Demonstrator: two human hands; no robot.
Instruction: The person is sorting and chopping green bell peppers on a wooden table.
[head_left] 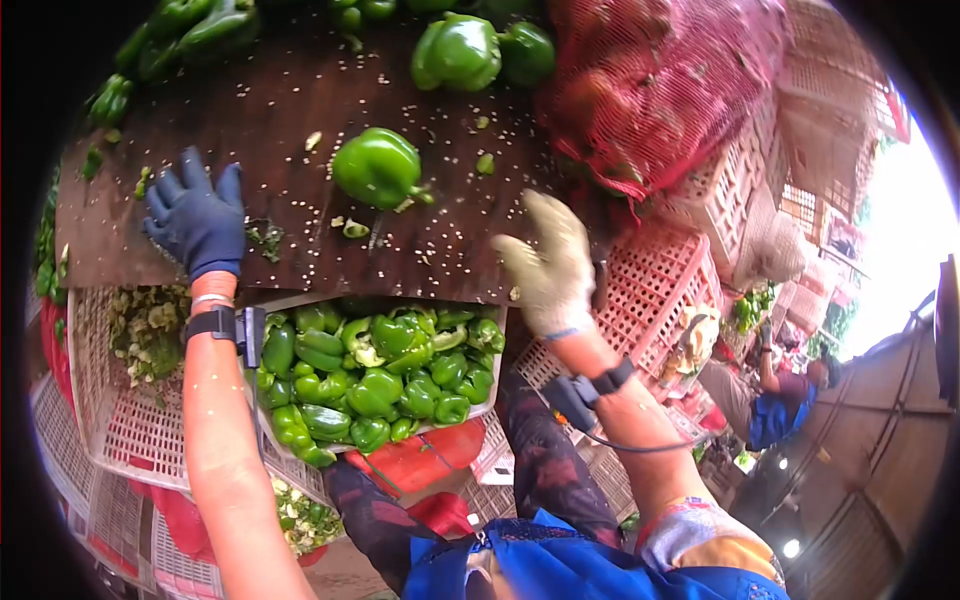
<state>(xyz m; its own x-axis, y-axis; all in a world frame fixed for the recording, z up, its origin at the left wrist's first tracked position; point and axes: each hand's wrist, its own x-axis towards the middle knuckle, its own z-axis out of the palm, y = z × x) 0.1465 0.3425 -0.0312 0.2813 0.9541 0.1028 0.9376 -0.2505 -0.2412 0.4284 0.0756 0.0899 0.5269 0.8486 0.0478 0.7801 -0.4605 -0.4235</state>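
Observation:
My left hand [198,215], in a dark blue glove, lies on the left of the brown tabletop [285,190] with its fingers spread. My right hand [548,268], in a pale yellowish glove, is at the table's right side, thumb and fingers apart, holding nothing. Between the hands and farther back lies a whole green pepper [377,168] with its stem toward the right. Small scraps and pale seeds are scattered around it. Below the table's near edge, a white crate [262,408] holds many green peppers [375,392].
More peppers [457,52] lie along the table's far side. A red mesh sack [665,90] fills the back right, above stacked pink crates [650,290]. A crate of trimmings [145,420] stands at left. Another person [780,410] is at far right.

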